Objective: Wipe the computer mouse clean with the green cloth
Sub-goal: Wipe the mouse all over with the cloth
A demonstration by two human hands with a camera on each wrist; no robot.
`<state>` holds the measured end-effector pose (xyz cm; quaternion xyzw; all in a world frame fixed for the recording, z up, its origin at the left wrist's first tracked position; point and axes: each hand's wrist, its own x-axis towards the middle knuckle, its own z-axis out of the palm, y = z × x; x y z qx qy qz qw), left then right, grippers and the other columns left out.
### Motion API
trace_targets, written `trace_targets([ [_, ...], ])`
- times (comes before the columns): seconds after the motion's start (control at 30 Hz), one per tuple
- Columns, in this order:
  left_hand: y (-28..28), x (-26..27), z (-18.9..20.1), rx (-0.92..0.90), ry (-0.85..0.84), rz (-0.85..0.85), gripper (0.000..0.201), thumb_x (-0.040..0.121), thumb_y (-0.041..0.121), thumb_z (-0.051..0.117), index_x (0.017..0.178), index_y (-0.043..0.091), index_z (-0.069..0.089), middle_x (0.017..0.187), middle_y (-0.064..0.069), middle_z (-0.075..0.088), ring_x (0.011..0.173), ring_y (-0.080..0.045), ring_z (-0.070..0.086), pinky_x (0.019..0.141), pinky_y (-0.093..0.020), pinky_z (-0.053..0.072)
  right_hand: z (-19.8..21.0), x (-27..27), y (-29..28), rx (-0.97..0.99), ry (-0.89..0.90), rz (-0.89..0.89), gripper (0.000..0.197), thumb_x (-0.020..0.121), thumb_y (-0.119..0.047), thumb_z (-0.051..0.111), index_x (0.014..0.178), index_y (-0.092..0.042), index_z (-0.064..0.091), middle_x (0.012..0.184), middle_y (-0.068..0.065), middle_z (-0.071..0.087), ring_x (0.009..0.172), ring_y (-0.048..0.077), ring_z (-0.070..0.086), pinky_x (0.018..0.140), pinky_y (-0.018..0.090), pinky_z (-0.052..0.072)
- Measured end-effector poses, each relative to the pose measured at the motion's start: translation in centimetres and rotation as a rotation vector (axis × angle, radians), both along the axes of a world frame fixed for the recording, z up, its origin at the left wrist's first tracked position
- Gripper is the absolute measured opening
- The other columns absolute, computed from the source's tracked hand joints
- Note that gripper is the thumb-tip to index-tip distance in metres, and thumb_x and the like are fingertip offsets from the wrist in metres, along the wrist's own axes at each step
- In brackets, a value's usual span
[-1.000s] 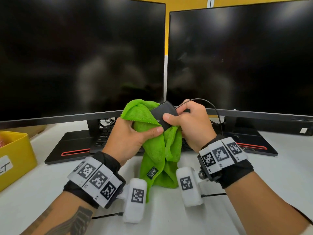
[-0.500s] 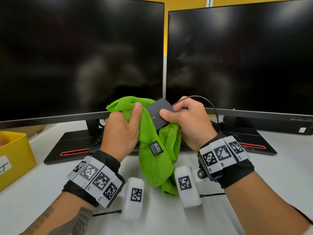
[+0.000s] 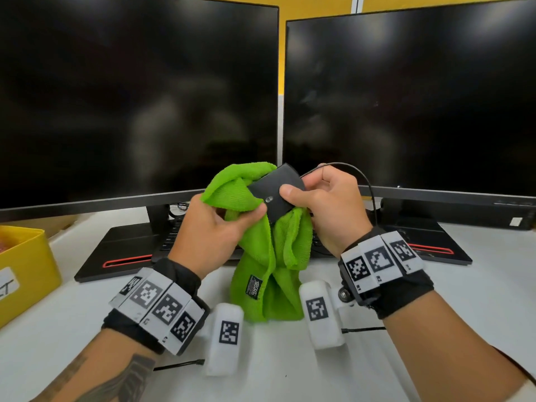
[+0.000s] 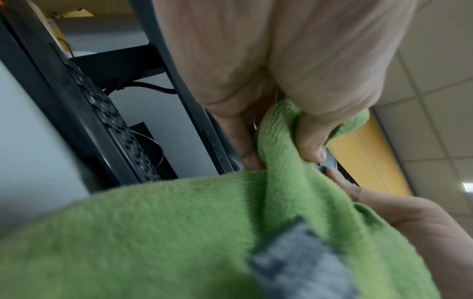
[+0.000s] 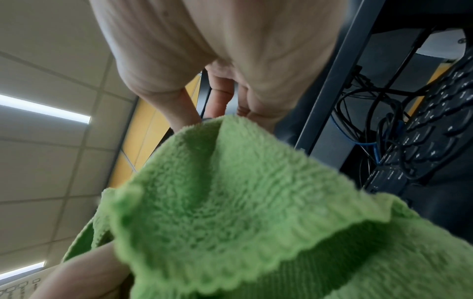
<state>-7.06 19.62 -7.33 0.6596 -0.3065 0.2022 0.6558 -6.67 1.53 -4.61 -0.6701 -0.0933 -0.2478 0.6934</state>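
A black wired computer mouse [image 3: 272, 192] is held up in front of the monitors, gripped by my right hand [image 3: 324, 207] with the thumb on its upper face. My left hand [image 3: 220, 227] grips the green cloth [image 3: 261, 256], thumb pressing a fold against the mouse's left edge. The cloth hangs down between both wrists to the desk, its black label showing. In the left wrist view the green cloth [image 4: 204, 232] fills the lower frame, pinched by my fingers [image 4: 312, 141]. The right wrist view shows the green cloth [image 5: 243, 212] under my fingers [image 5: 220, 95]; the mouse is mostly hidden there.
Two dark monitors [image 3: 139, 97] stand side by side behind my hands. A black keyboard [image 3: 174, 239] lies under the left one, on the white desk [image 3: 43, 343]. A yellow bin [image 3: 26, 268] sits at the left edge. The mouse cable [image 3: 365, 181] loops to the right.
My left hand has slid down again with the cloth, thumb back at the mouse's lower left edge after rising over its top. My right hand has kept the mouse nearly still.
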Motion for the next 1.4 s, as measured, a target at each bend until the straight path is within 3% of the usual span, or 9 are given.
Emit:
trace_targets([
  [0.13,0.1,0.2,0.0,-0.044,0.012,0.035,0.029,0.095,-0.003,0.070,0.112,0.020,0.076,0.114,0.002,0.082,0.109,-0.011,0.077,0.092,-0.024,0.059,0.0,0.0,0.0,-0.013,-0.021,0.035,0.033,0.059,-0.018,0.085,0.074,-0.005,0.059,0.070,0.004,0.066,0.088,0.050,0.071,0.077,0.066,0.058],
  [0.43,0.3,1.2,-0.3,-0.131,0.213,0.205,0.023,0.106,0.026,0.062,0.096,0.015,0.079,0.102,-0.003,0.081,0.095,-0.015,0.076,0.090,-0.028,0.058,0.1,0.1,0.1,0.013,-0.031,0.077,0.034,0.060,-0.015,0.084,0.072,-0.008,0.054,0.085,0.019,0.059,0.097,0.058,0.065,0.080,0.070,0.055],
  [0.57,-0.5,0.3,-0.8,0.065,0.164,-0.022,0.041,0.092,0.008,0.079,0.131,0.015,0.069,0.126,0.002,0.079,0.118,-0.014,0.074,0.102,-0.035,0.059,0.0,0.2,-0.2,0.029,-0.035,0.055,0.030,0.059,-0.015,0.085,0.070,-0.008,0.057,0.080,0.011,0.062,0.094,0.054,0.068,0.082,0.068,0.056],
  [0.77,-0.5,0.1,-0.8,0.079,0.093,-0.005,0.061,0.078,-0.005,0.086,0.132,0.016,0.066,0.127,0.002,0.078,0.118,-0.012,0.074,0.101,-0.031,0.060,0.0,0.4,-0.2,0.057,0.000,0.079,0.031,0.066,-0.011,0.089,0.067,-0.012,0.058,0.066,-0.003,0.067,0.083,0.041,0.074,0.079,0.052,0.060],
  [0.87,-0.8,-0.3,-0.8,0.084,0.093,-0.050,0.056,0.083,-0.002,0.082,0.132,0.021,0.066,0.130,0.002,0.077,0.120,-0.013,0.073,0.100,-0.031,0.059,0.0,0.3,-0.4,0.066,0.010,0.074,0.032,0.074,-0.003,0.087,0.068,-0.012,0.057,0.065,-0.001,0.068,0.073,0.031,0.071,0.071,0.047,0.059],
  [1.03,-1.1,-0.5,-1.0,0.085,0.186,-0.109,0.048,0.086,0.024,0.070,0.134,0.027,0.062,0.134,0.004,0.075,0.124,-0.011,0.071,0.107,-0.033,0.056,-0.2,0.1,-0.2,0.020,0.035,0.041,0.030,0.060,-0.020,0.086,0.071,-0.011,0.059,0.083,0.019,0.070,0.093,0.052,0.070,0.085,0.066,0.057],
  [1.17,-0.9,0.2,-1.1,0.080,0.193,-0.040,0.040,0.098,0.030,0.069,0.137,0.022,0.065,0.134,0.003,0.075,0.126,-0.015,0.069,0.111,-0.043,0.054,-0.2,0.0,-0.3,0.021,0.059,0.075,0.027,0.069,-0.011,0.088,0.073,-0.009,0.061,0.077,0.011,0.071,0.086,0.046,0.074,0.080,0.061,0.061],
  [1.27,-0.4,0.9,-1.0,0.157,0.130,0.171,0.033,0.105,0.044,0.057,0.126,0.024,0.072,0.119,0.006,0.080,0.115,-0.011,0.073,0.108,-0.047,0.054,0.0,-0.3,-0.2,0.023,0.083,0.094,0.027,0.078,-0.004,0.086,0.074,-0.009,0.059,0.080,0.020,0.072,0.074,0.032,0.072,0.066,0.043,0.060],
  [1.4,-0.2,1.0,-0.7,0.249,0.065,0.346,0.046,0.111,0.046,0.043,0.089,0.017,0.071,0.075,0.015,0.073,0.074,-0.004,0.070,0.078,-0.035,0.054,0.1,-0.7,0.0,-0.007,0.101,0.111,0.024,0.082,-0.005,0.083,0.086,0.003,0.060,0.108,0.026,0.073,0.090,0.033,0.077,0.076,0.050,0.065],
])
